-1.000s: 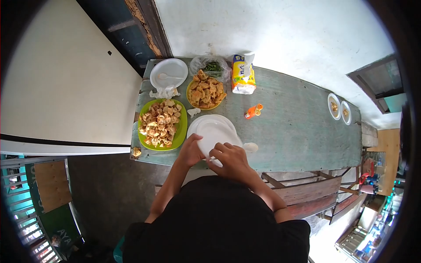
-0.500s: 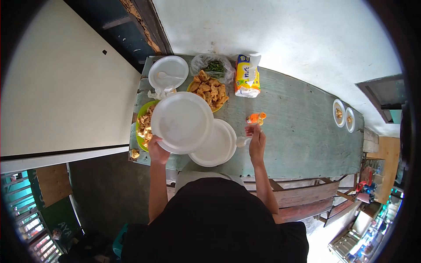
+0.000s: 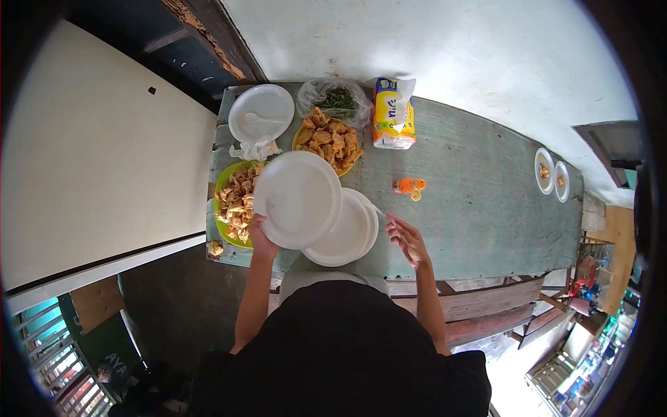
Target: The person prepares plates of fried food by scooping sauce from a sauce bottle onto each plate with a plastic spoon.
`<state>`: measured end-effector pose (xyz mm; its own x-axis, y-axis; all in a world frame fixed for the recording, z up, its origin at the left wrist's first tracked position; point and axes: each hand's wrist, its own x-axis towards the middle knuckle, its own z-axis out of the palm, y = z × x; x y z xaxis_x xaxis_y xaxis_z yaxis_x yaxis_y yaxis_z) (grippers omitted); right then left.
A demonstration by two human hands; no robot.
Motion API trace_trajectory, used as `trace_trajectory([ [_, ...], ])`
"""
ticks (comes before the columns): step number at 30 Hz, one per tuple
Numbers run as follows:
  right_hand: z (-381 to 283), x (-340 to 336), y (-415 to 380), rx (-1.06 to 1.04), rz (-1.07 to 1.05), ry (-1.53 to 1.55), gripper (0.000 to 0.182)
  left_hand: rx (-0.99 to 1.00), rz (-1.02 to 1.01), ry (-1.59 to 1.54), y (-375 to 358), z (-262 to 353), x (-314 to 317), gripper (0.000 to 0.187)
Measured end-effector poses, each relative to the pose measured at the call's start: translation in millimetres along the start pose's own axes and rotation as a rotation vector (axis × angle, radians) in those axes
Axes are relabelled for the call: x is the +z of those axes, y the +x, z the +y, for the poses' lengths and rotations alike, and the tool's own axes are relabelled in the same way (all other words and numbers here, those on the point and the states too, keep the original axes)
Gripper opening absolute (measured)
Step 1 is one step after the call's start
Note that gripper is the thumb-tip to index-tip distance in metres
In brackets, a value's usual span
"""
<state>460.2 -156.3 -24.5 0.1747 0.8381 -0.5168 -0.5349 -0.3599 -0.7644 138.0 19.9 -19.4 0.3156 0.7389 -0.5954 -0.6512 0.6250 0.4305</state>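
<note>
My left hand [image 3: 262, 240] grips the lower left edge of a white round plate [image 3: 299, 200], which is held above the table. Partly under it, more white plates [image 3: 344, 240] lie overlapped near the table's front edge. To their right, my right hand [image 3: 408, 240] has its fingers bent around a thin, pale utensil whose tip reaches toward the plates. A green plate of pale food pieces [image 3: 237, 201] lies left of the held plate, partly covered by it. Behind the held plate is a yellow plate of brown fried food [image 3: 330, 141].
At the back left stands a white plate with a spoon [image 3: 261, 113], beside crumpled tissue [image 3: 255, 150]. Further along are a bag of greens [image 3: 338, 99], a tissue pack [image 3: 394, 115], small orange bottles [image 3: 410, 186] and, far right, two plates with food [image 3: 544, 171]. A bench [image 3: 486, 306] runs in front.
My left hand and the held plate have shifted slightly right, uncovering more of the green plate. My right hand has moved down and away from the orange bottles.
</note>
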Motion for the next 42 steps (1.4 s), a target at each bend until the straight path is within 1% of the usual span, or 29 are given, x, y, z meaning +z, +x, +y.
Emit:
trace_trajectory([
  [2,11,-23,-5,0.040,-0.082,-0.106,0.037,-0.046,0.021,0.016,4,-20,-7,0.056],
  [3,11,-31,-8,0.039,-0.078,-0.104,0.037,-0.087,0.043,0.029,6,-29,-12,0.056],
  [5,9,-42,-12,0.188,-0.158,-0.297,0.033,-0.127,0.036,0.012,14,-45,-24,0.057],
  [6,10,-45,-13,0.187,-0.156,-0.297,0.033,-0.163,0.032,-0.008,15,-48,-24,0.058],
  [9,14,-51,-9,0.194,-0.207,-0.369,0.030,-0.170,-0.013,0.021,17,-48,-16,0.060],
  [11,15,-52,-5,0.084,-0.176,-0.641,0.025,-0.148,-0.008,0.021,14,-40,-4,0.060],
  [12,11,-54,-3,0.079,-0.178,-0.645,0.025,-0.128,-0.002,0.022,12,-34,5,0.060],
  [14,-4,-60,2,-0.114,-0.100,-1.000,0.015,-0.097,-0.021,0.017,8,-24,16,0.061],
  [15,-19,-57,6,-0.017,0.010,-0.905,0.011,-0.073,-0.036,0.016,7,-18,19,0.062],
  [16,-34,-62,13,-0.074,0.028,-0.943,0.010,-0.069,-0.038,0.015,6,-14,21,0.062],
  [17,-51,-68,22,-0.131,0.050,-0.979,0.010,-0.058,-0.098,-0.024,5,-11,24,0.063],
  [18,-72,-65,33,-0.224,0.157,-0.997,0.011,-0.049,-0.159,-0.062,4,-9,27,0.064],
  [20,-117,-53,62,-0.450,0.332,-1.007,0.013,-0.034,-0.172,-0.046,0,-6,39,0.065],
  [21,-137,-44,80,-0.585,0.396,-0.999,0.018,-0.016,-0.181,-0.032,0,-6,43,0.066],
  [23,-175,-10,107,-0.675,0.408,-1.105,0.036,-0.028,-0.187,-0.026,1,-10,46,0.067],
  [25,-192,13,141,-0.510,0.379,-1.268,0.051,-0.035,-0.193,-0.023,0,-13,55,0.067],
  [26,-196,23,156,-0.517,0.373,-1.269,0.051,-0.061,-0.248,-0.005,-1,-13,62,0.069],
  [27,-195,30,171,-0.429,0.359,-1.485,0.049,-0.087,-0.302,0.013,-2,-14,68,0.070],
  [28,-192,32,186,-0.334,0.342,-1.699,0.048,-0.078,-0.302,0.012,-1,-15,71,0.070],
  [29,-188,26,202,-0.344,0.337,-1.699,0.048,-0.099,-0.317,-0.011,0,-17,75,0.070],
  [30,-179,13,221,-0.354,0.333,-1.775,0.043,-0.120,-0.332,-0.034,0,-18,78,0.070],
  [31,-178,13,228,-0.364,0.330,-1.850,0.038,-0.111,-0.333,-0.033,-1,-18,82,0.070],
  [32,-179,11,234,-0.374,0.329,-1.849,0.038,-0.110,-0.326,-0.026,-2,-17,88,0.070],
  [34,-192,19,227,-0.307,0.313,-1.859,0.028,-0.107,-0.324,-0.020,-2,-15,90,0.070],
  [35,-199,22,219,-0.310,0.318,-1.861,0.028,-0.116,-0.324,-0.034,-2,-15,89,0.070],
  [37,-215,29,191,-0.512,0.318,-1.603,0.021,-0.133,-0.328,-0.049,-3,-15,86,0.070],
  [38,-219,29,179,-0.509,0.326,-1.605,0.021,-0.142,-0.314,-0.068,-5,-14,86,0.067],
  [40,-232,34,150,-1.182,0.457,-1.352,0.021,-0.160,-0.309,-0.084,-8,-12,88,0.064],
  [42,-241,48,100,-0.926,0.418,-0.894,0.019,-0.148,-0.358,-0.074,-12,-11,94,0.065],
])
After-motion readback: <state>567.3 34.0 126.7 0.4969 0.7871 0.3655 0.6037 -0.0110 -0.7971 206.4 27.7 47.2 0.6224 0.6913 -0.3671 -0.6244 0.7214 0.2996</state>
